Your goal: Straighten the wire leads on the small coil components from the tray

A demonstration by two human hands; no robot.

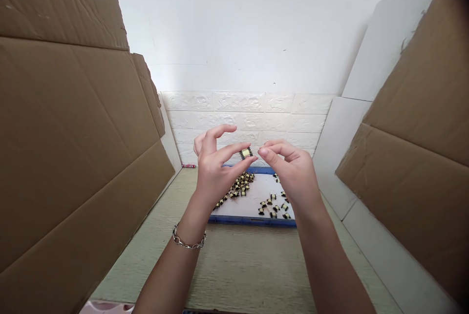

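Note:
Between the thumb and index finger of my left hand [220, 162] is a small black and yellow coil part [246, 153], held up above the tray. My right hand [289, 162] is just to its right, thumb and index fingertip pinched together close to the part's end; whatever they pinch is too small to make out. Below both hands lies a blue-rimmed tray [252, 220] with a white bottom. Many similar coil parts [240, 187] with thin copper-coloured wires are heaped at its left, and several more [273, 208] are scattered at its right.
The tray stands on a pale green table [249, 265]. Large cardboard sheets rise at the left [73, 133] and right [414, 143]. A white brick-patterned wall [238, 101] is behind. A small red tube [189, 166] lies at the table's back left.

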